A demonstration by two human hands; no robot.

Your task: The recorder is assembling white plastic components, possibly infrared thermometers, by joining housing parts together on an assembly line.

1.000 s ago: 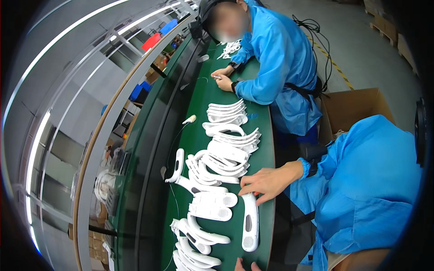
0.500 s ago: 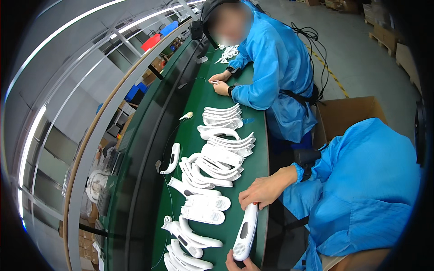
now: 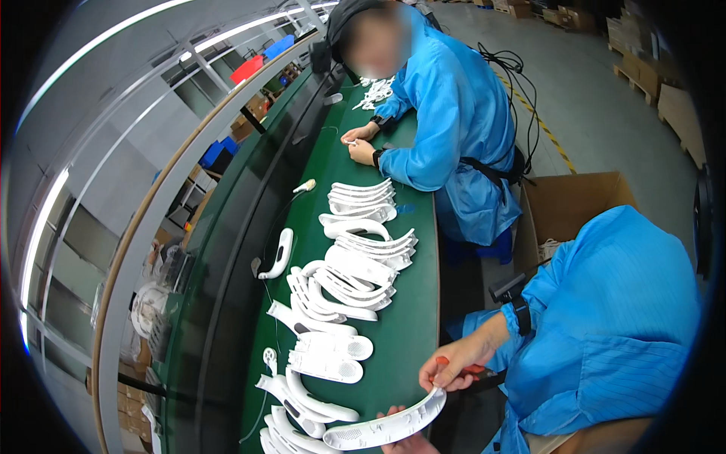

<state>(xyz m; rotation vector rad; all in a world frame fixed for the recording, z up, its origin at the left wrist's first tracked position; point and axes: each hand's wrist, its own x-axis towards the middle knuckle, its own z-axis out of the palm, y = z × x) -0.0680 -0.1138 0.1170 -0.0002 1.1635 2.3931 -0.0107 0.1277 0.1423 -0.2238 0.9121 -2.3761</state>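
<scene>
A curved white plastic shell (image 3: 382,428) is held low over the green table, its hollow, ribbed inside showing and a speckled grille patch at its left end. My left hand (image 3: 408,445), partly cut off by the lower edge, grips the shell from below with its fingers curled round the long side. At the shell's right end my right hand (image 3: 457,365) is closed round a small tool with orange-red handles (image 3: 474,370). The tool's working end is hidden, so its exact kind does not show. Several similar white shells (image 3: 329,356) lie in a row on the table just left of my hands.
A green table (image 3: 412,303) runs away from me along a dark rail. A co-worker in a blue gown (image 3: 450,106) sits farther along, both hands together over it. An open cardboard box (image 3: 575,198) stands on the floor between us. A thin cable (image 3: 274,303) trails along the table's left side.
The shell has turned from its smooth outer face to its hollow inside and swung from upright to nearly level. My right hand has moved down, and the orange-red handles now show clearly.
</scene>
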